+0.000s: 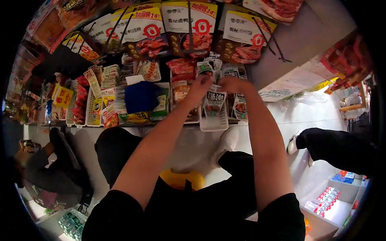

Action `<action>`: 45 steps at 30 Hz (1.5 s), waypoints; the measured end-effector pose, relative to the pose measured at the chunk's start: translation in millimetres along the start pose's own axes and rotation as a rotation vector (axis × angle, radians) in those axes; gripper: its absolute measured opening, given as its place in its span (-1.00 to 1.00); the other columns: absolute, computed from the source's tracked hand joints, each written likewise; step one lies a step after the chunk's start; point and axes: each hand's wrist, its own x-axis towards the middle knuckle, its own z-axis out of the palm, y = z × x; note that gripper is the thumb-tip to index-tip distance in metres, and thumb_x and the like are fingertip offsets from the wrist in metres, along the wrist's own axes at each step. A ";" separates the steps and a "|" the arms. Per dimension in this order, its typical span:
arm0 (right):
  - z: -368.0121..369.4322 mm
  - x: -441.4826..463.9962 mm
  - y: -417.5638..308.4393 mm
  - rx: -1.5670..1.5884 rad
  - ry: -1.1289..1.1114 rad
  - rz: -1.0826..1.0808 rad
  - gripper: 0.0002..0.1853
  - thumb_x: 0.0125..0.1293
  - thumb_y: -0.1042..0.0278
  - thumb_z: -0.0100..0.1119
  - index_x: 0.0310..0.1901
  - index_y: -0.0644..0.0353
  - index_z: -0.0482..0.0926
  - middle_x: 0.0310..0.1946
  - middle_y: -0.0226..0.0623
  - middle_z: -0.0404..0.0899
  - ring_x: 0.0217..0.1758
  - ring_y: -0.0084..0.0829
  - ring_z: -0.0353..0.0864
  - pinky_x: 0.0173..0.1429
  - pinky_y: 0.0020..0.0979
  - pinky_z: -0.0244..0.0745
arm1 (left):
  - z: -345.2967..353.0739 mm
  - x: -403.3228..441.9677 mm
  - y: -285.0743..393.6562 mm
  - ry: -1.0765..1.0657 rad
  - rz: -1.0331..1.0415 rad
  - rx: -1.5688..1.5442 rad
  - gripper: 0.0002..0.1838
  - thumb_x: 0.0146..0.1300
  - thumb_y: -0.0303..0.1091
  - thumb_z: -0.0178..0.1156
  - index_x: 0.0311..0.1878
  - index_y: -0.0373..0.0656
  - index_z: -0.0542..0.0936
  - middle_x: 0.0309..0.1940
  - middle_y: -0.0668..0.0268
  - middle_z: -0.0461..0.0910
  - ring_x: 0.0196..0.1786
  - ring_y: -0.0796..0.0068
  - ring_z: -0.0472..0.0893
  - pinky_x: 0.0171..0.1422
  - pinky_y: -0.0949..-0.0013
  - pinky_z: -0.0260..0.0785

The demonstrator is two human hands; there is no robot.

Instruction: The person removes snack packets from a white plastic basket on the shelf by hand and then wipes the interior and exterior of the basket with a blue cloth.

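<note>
Both my hands reach over a white plastic basket point(214, 126) at the front of a snack shelf. My left hand point(202, 86) has its fingers closed at the lower edge of a small green-and-white snack packet point(204, 67). Close beside it, my right hand point(233, 84) is curled with its fingertips pinched at the top of another snack packet point(213, 103), white and dark with large lettering, which stands in the basket. My fingers partly hide where they meet the packets. More packets point(240, 107) stand just right of the basket.
Large snack bags point(193, 30) hang on black hooks above the shelf. Left of my hands are red packets point(181, 70), a dark blue cloth-like item point(141, 97) and white baskets point(93, 114). A yellow stool point(183, 178) is beneath me. People are at left and right.
</note>
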 end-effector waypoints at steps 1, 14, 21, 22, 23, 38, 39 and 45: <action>-3.8 -11.7 4.7 0.092 0.055 0.007 -0.74 0.17 0.21 0.17 -0.22 0.22 0.55 -0.48 -0.37 0.54 -0.45 -0.52 0.46 -0.36 -0.42 0.36 | 1.1 -1.5 0.5 -0.154 -0.055 0.020 -0.62 0.24 -0.13 0.15 -0.07 -0.26 0.48 -0.39 0.36 0.51 -0.32 0.51 0.46 -0.17 0.36 0.34; 65.4 -103.1 41.5 1.072 0.738 0.207 -0.55 0.18 0.09 0.20 -0.06 0.30 0.47 -0.52 -0.35 0.50 -0.59 -0.58 0.41 -0.54 -0.47 0.32 | 46.0 -46.9 22.8 -0.526 -0.287 -0.096 -0.67 0.27 -0.30 0.14 0.06 -0.21 0.44 -0.04 0.30 0.53 -0.05 0.49 0.50 0.04 0.34 0.35; 101.7 -97.5 31.6 1.018 0.577 0.185 -0.67 0.21 0.23 0.18 -0.12 0.30 0.46 -0.49 -0.43 0.46 -0.44 -0.60 0.42 -0.45 -0.51 0.29 | 63.3 -53.9 39.8 -0.351 -0.559 -0.413 -0.74 0.33 -0.33 0.03 0.03 -0.20 0.44 -0.14 0.29 0.54 -0.11 0.40 0.52 -0.07 0.26 0.40; 93.2 -100.8 34.4 0.888 0.604 0.261 -0.69 0.22 0.26 0.16 -0.12 0.32 0.46 -0.45 -0.40 0.49 -0.39 -0.58 0.44 -0.39 -0.49 0.33 | 66.5 -48.6 28.7 -0.359 -0.501 -0.454 -0.77 0.32 -0.37 0.03 0.00 -0.20 0.46 -0.16 0.28 0.54 -0.13 0.39 0.52 -0.11 0.27 0.41; 86.9 -103.1 38.3 0.757 0.629 0.334 -0.72 0.23 0.30 0.15 -0.12 0.33 0.47 -0.42 -0.37 0.52 -0.35 -0.56 0.46 -0.34 -0.47 0.37 | 71.8 -42.5 18.8 -0.373 -0.479 -0.338 -0.78 0.31 -0.38 0.03 -0.01 -0.21 0.46 -0.17 0.28 0.54 -0.14 0.40 0.52 -0.11 0.26 0.41; 80.7 -53.4 123.3 0.972 1.078 0.237 -0.67 0.25 0.34 0.09 -0.10 0.49 0.48 -0.30 -0.19 0.56 -0.33 -0.47 0.48 -0.24 -0.41 0.41 | 127.8 45.3 -56.5 -0.186 0.040 0.336 -0.77 -0.02 -0.40 0.29 -0.28 -0.29 0.57 -0.37 0.16 0.59 -0.28 0.19 0.61 -0.22 0.23 0.44; 80.5 -53.7 124.8 0.890 1.071 0.280 -0.67 0.25 0.33 0.09 -0.11 0.49 0.48 -0.32 -0.20 0.56 -0.35 -0.47 0.48 -0.26 -0.41 0.40 | 133.0 43.7 -56.9 -0.132 0.066 0.344 -0.75 -0.05 -0.39 0.30 -0.28 -0.28 0.57 -0.38 0.15 0.59 -0.27 0.17 0.60 -0.21 0.22 0.43; 91.8 -59.2 128.9 0.557 1.133 0.423 -0.63 0.09 0.20 0.25 -0.20 0.36 0.57 -0.43 -0.17 0.60 -0.43 -0.39 0.53 -0.33 -0.38 0.42 | 132.9 24.3 -35.6 -0.116 0.041 0.448 -0.65 -0.03 -0.38 0.24 -0.11 -0.24 0.59 -0.31 0.05 0.61 -0.25 0.11 0.60 -0.17 0.20 0.42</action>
